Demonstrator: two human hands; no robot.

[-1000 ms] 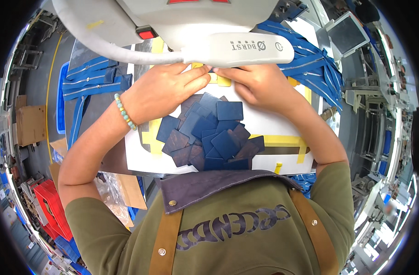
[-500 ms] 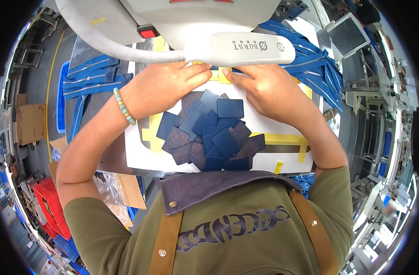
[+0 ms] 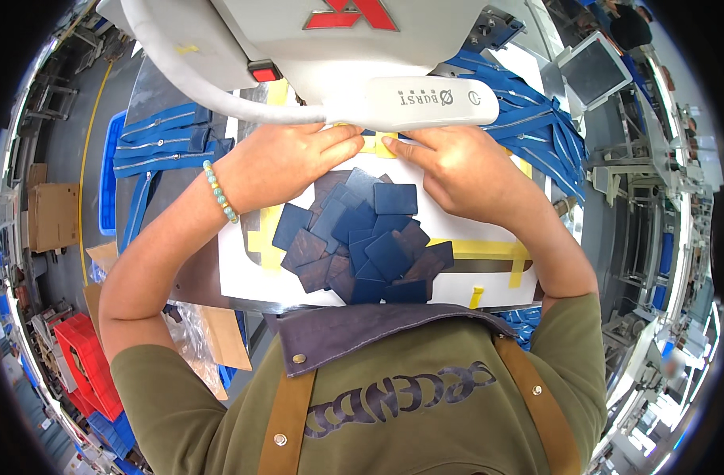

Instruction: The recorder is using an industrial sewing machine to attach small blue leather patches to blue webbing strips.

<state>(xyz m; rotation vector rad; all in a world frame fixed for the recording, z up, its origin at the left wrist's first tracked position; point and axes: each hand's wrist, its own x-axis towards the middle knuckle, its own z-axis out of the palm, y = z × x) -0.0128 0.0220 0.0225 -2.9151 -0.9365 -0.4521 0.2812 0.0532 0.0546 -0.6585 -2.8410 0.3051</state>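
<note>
Both of my hands work under the head of a pale sewing machine (image 3: 314,59), close to where a white lamp-like handle (image 3: 425,103) hangs across. My left hand (image 3: 279,162) has its thumb and forefinger nearly together, tips at yellow tape (image 3: 386,146). From the other side my right hand (image 3: 469,170) is bent inward, its thumb tip on that tape. The handle covers part of the fingers, and whatever they press or hold is hidden. Just in front of the hands lies a loose heap of dark blue rectangular patches (image 3: 395,199), some with brownish faces.
Blue zippered strips (image 3: 160,142) lie to the left, and more blue zippered strips (image 3: 548,131) spread at the right. White sheet with yellow tape (image 3: 481,249) covers the work surface. A blue bin (image 3: 108,174), a red crate (image 3: 85,360) and a cardboard box (image 3: 53,218) stand left.
The whole scene sits slightly lower in the picture, and more of the machine's red emblem shows. My hands stay at the same spot under the machine; the patches have not moved among themselves.
</note>
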